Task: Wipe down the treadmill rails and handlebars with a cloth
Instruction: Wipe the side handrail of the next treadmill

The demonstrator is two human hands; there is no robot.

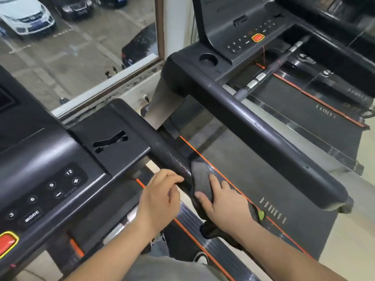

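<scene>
A dark grey cloth (199,179) is draped over the right handlebar (162,151) of the treadmill I stand on. My right hand (223,201) lies on the cloth, thumb and fingers pressing it around the bar. My left hand (158,195) rests beside the bar on its left, fingers curled, fingertips touching the bar just ahead of the cloth. The bar's foam looks worn and shiny by the cloth. A loose end of the cloth (213,230) hangs down below my right wrist.
The console (50,179) with buttons and a red stop key (7,241) sits at the left. A second treadmill with its long handrail (263,138) stands close on the right. A window (71,47) onto a car park is ahead.
</scene>
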